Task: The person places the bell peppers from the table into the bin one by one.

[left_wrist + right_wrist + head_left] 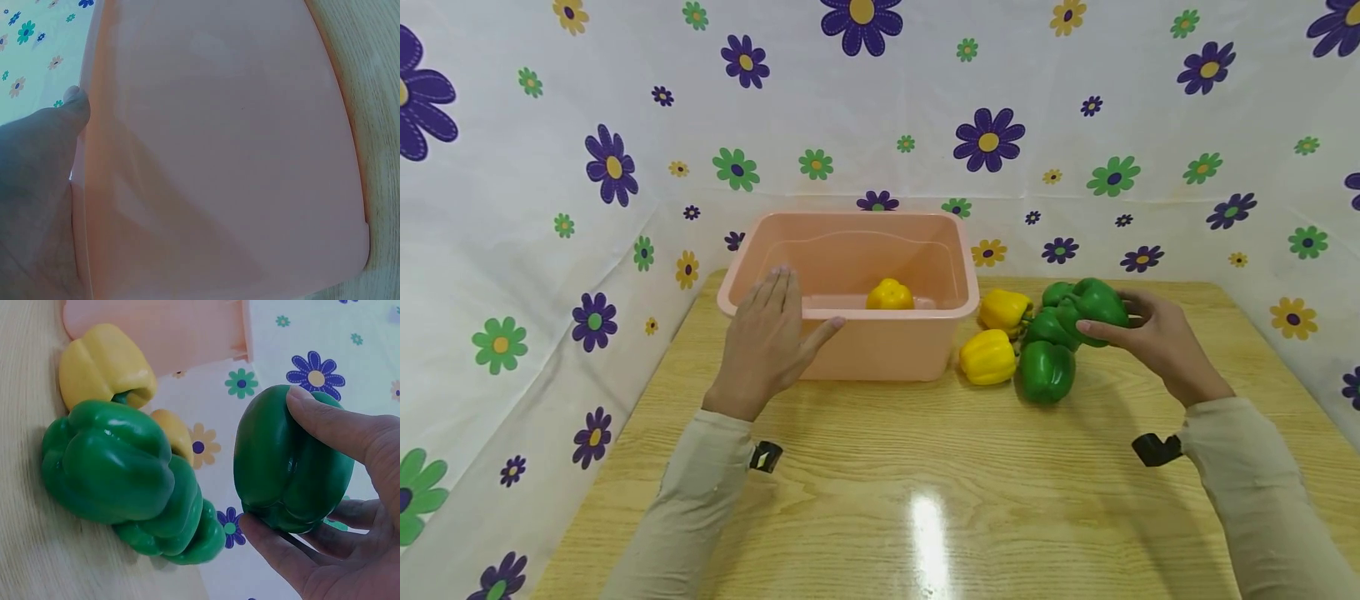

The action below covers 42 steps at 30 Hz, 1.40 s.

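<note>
My right hand (pixel 1165 342) holds a green bell pepper (pixel 1097 308) above the other peppers, thumb on one side and fingers on the other. In the right wrist view this green pepper (pixel 290 462) is apart from the pile. Beside the bin lie two yellow bell peppers (pixel 987 357) and several green bell peppers (pixel 1047 372), close together. My left hand (pixel 763 346) rests with straight fingers at the front rim of a pink plastic bin (pixel 880 346). One yellow bell pepper (pixel 890 294) is inside the bin; the front wall hides its lower part.
The bin stands toward the back left of a wooden table (pixel 865 467). A white flowered cloth (pixel 895 108) hangs behind the table and along its sides. Dark wrist devices (pixel 1156 450) sit at both cuffs.
</note>
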Available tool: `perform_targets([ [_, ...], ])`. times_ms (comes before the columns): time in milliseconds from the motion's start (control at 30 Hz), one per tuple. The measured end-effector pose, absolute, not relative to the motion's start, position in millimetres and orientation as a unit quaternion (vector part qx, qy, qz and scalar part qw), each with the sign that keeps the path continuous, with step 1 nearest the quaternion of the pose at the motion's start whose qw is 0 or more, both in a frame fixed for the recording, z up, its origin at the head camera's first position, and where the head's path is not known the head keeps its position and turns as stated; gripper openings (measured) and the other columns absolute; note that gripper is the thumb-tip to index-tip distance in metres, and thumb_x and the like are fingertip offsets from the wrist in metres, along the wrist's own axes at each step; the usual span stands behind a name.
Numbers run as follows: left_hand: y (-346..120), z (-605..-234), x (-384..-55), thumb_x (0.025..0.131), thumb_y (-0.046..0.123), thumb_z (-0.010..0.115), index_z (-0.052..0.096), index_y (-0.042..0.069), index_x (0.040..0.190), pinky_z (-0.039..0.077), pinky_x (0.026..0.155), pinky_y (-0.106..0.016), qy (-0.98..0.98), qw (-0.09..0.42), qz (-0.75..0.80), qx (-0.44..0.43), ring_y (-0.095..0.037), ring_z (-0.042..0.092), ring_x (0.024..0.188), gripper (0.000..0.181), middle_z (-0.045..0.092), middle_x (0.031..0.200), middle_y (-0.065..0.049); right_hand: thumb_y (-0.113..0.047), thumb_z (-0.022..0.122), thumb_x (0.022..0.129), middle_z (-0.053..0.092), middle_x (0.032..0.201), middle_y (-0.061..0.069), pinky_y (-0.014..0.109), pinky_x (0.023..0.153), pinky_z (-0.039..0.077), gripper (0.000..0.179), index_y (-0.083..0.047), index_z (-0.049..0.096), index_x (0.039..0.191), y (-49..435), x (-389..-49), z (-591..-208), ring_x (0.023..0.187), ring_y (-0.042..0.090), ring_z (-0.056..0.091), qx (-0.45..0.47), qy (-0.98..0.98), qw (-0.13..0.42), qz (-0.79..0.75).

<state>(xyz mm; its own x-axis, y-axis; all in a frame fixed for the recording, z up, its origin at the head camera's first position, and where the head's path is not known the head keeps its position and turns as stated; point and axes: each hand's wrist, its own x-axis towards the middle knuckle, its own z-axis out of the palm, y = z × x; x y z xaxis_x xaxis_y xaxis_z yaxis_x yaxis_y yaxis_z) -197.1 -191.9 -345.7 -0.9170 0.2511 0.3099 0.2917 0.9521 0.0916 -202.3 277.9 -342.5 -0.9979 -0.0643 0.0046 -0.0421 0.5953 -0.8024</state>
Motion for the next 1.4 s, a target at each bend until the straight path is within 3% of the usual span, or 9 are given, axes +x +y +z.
perform_targets([
  [400,-192.5,-346.4,-197.5,0.101,0.066,0.040,0.024,-0.015,0.153,0.017,0.124,-0.050,-0.977,0.145,-0.066,-0.140,-0.041,0.022,0.151,0.097,0.026,0.160,-0.030,-0.046,0.073,0.092,0.048,0.144,0.023,0.025,0.090,0.053,0.086,-0.002,0.035,0.155,263.2,-209.6,-336.9,0.119,0.032,0.055,-0.027,0.886,0.012,-0.464],
  [567,-191.8,-345.6,-196.0,0.101,0.065,0.041,0.025,-0.015,0.153,0.017,0.124,-0.051,-0.977,0.144,-0.067,-0.139,-0.042,0.022,0.150,0.097,0.026,0.160,-0.030,-0.044,0.074,0.093,0.048,0.145,0.024,0.038,0.099,0.054,0.086,-0.002,0.033,0.156,255.8,-213.0,-335.2,0.119,0.031,0.055,-0.033,0.880,0.010,-0.474],
  [633,-191.9,-345.7,-195.4,0.101,0.065,0.042,0.025,-0.015,0.152,0.018,0.124,-0.051,-0.977,0.146,-0.068,-0.139,-0.042,0.023,0.150,0.096,0.027,0.160,-0.031,-0.045,0.074,0.092,0.048,0.146,0.023,0.050,0.105,0.049,0.088,-0.002,0.032,0.157,252.8,-213.8,-334.1,0.120,0.033,0.055,-0.032,0.879,0.010,-0.476],
  [733,-191.7,-345.7,-195.0,0.101,0.065,0.042,0.026,-0.015,0.152,0.018,0.124,-0.051,-0.977,0.148,-0.068,-0.139,-0.042,0.023,0.150,0.097,0.027,0.159,-0.031,-0.045,0.074,0.092,0.047,0.147,0.023,0.055,0.106,0.047,0.089,-0.003,0.031,0.158,248.9,-214.7,-332.2,0.122,0.034,0.054,-0.034,0.874,0.010,-0.484],
  [833,-191.5,-346.0,-194.9,0.101,0.065,0.042,0.025,-0.015,0.152,0.018,0.124,-0.051,-0.977,0.146,-0.067,-0.139,-0.042,0.023,0.150,0.097,0.027,0.160,-0.030,-0.045,0.074,0.092,0.048,0.146,0.022,0.050,0.105,0.049,0.088,-0.004,0.032,0.157,245.5,-215.9,-331.0,0.121,0.032,0.055,-0.039,0.872,0.007,-0.487],
  [1067,-191.3,-346.2,-195.1,0.101,0.065,0.041,0.025,-0.015,0.152,0.018,0.124,-0.051,-0.978,0.144,-0.065,-0.138,-0.042,0.022,0.150,0.096,0.026,0.160,-0.030,-0.044,0.076,0.091,0.052,0.140,0.021,0.015,0.081,0.054,0.086,-0.003,0.036,0.155,235.6,-218.1,-325.7,0.112,0.027,0.059,-0.043,0.864,-0.001,-0.502],
  [1400,-190.6,-345.2,-195.6,0.101,0.067,0.040,0.024,-0.014,0.153,0.016,0.124,-0.051,-0.979,0.138,-0.070,-0.135,-0.041,0.021,0.151,0.097,0.024,0.161,-0.029,-0.048,0.075,0.090,0.053,0.139,0.019,0.021,0.087,0.056,0.088,-0.003,0.036,0.155,221.6,-221.1,-317.6,0.114,0.028,0.058,-0.036,0.859,0.002,-0.511],
])
